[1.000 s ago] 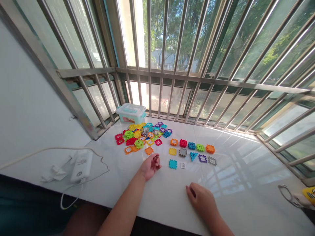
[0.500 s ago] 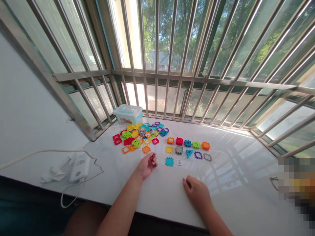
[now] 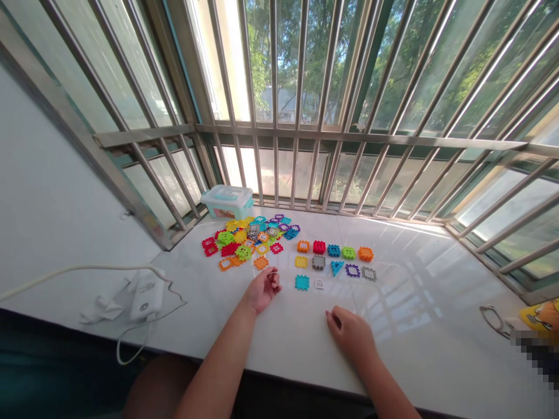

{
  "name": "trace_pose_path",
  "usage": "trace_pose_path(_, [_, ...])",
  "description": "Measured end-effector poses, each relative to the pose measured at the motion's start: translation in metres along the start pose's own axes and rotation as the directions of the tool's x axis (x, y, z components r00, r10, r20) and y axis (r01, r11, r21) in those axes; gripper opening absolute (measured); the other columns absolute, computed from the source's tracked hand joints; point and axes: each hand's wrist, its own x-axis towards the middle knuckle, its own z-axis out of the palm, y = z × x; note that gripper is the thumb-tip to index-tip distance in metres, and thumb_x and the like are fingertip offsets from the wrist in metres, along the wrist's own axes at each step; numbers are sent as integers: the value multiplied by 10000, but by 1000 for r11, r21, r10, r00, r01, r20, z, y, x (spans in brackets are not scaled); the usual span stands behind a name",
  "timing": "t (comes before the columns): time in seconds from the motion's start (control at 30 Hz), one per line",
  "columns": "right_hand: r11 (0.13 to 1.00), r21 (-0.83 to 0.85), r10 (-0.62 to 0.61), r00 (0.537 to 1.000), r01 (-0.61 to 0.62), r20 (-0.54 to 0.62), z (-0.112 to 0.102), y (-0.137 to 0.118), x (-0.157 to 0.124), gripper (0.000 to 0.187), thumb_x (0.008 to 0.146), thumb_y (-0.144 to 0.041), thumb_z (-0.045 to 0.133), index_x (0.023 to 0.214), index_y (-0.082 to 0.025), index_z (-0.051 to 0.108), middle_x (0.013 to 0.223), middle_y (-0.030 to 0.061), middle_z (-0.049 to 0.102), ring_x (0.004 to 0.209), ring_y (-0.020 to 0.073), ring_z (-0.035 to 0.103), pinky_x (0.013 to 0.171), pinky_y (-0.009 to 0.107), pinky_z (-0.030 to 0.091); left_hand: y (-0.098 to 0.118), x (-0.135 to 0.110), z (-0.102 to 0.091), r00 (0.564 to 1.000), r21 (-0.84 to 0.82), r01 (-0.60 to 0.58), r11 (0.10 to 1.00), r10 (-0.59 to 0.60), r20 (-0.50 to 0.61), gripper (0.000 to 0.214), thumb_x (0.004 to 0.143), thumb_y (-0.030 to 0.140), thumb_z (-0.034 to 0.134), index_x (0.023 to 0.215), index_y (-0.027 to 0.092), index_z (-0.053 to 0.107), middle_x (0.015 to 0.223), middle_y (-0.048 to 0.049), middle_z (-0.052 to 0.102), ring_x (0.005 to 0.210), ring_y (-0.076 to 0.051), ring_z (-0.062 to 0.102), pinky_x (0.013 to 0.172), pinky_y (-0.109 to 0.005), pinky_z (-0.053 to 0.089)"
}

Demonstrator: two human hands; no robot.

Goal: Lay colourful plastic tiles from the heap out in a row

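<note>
My left hand (image 3: 263,291) rests on the white tabletop, palm turned up and fingers loosely curled, with nothing visible in it. Just beyond its fingertips lies an orange notched square tile (image 3: 261,263). Further right, my right hand (image 3: 350,330) lies in a loose fist, and no object shows in it. Ahead of the hands are short rows of plastic interlocking tiles, among them a turquoise square (image 3: 301,283), a small white grid tile (image 3: 319,284), a blue triangle (image 3: 336,267) and a grey stack (image 3: 318,262). Neither hand touches them.
A heap of mixed coloured tiles (image 3: 244,237) spreads at the left back, before a lidded clear box (image 3: 227,201). White power bank (image 3: 147,297), cable and crumpled tissue (image 3: 101,309) sit at left. Metal window bars line the back. A yellow item (image 3: 541,317) is at the right edge.
The view has shifted slightly, bringing more of the yellow item at the right edge into sight. Both hands keep the same pose, and the tiles stay in place.
</note>
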Motion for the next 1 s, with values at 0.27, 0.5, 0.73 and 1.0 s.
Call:
trace_pose_path(0.27, [1000,12,-7,1000,7,-15,1,0,0,421,1058,-463,434,719,-236,536,664,7,623,584,159,516,607,321,195,0,-1,1,1000,14,7,1000,-7,-3,175,918,305,734,984,180,631,704,48,551,551,-81,488,668,-274,534])
trace_pose_path(0.5, [1000,-7,-9,1000,9,-12,1,0,0,418,1063,-458,436,720,-234,517,665,0,625,592,163,535,610,310,197,1,-1,1,1000,19,9,1000,-9,-8,163,914,295,729,975,180,630,698,47,550,548,-83,483,668,-275,532])
trace_pose_path(0.73, [1000,4,-5,1000,5,-21,1,-1,0,413,1058,-457,452,717,-234,519,663,3,629,590,164,542,610,316,201,0,-1,1,1000,18,9,1000,-9,-16,173,904,296,740,972,180,633,694,50,554,543,-79,485,663,-268,529])
trace_pose_path(1.0, [1000,-7,-3,1000,3,-16,0,-1,0,410,1060,-458,450,724,-236,521,671,-1,635,602,166,560,609,314,205,0,-1,1,1000,28,7,1000,-7,-11,185,908,312,744,977,179,634,700,47,559,549,-79,486,667,-272,537])
